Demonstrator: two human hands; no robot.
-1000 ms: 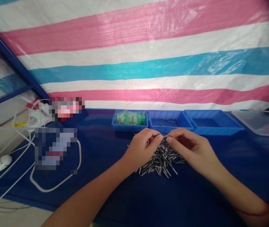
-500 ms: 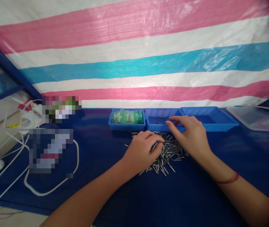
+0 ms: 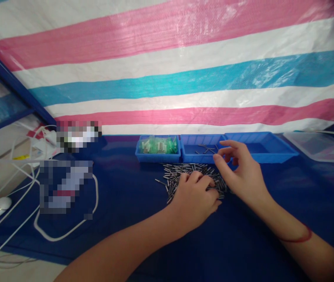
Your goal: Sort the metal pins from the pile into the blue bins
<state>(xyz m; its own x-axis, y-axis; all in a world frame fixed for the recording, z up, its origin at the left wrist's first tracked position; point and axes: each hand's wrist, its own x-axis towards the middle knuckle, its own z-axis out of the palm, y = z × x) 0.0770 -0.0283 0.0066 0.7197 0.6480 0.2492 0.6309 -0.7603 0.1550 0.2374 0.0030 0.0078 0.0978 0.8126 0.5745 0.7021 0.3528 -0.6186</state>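
Numerous metal pins lie heaped at twelve o'clock from the left hand, palm down over them, fingers curled, any grip hidden; at its two o'clock, the right hand hovers, thumb and forefinger parted, near the middle blue tray.

Your left hand has shifted from the 10 o'clock side of the metal pin pile to its 6 o'clock side, uncovering pins toward 11 o'clock. Your right hand has parted from the left, its thumb now near the middle blue tray's 4 o'clock corner.
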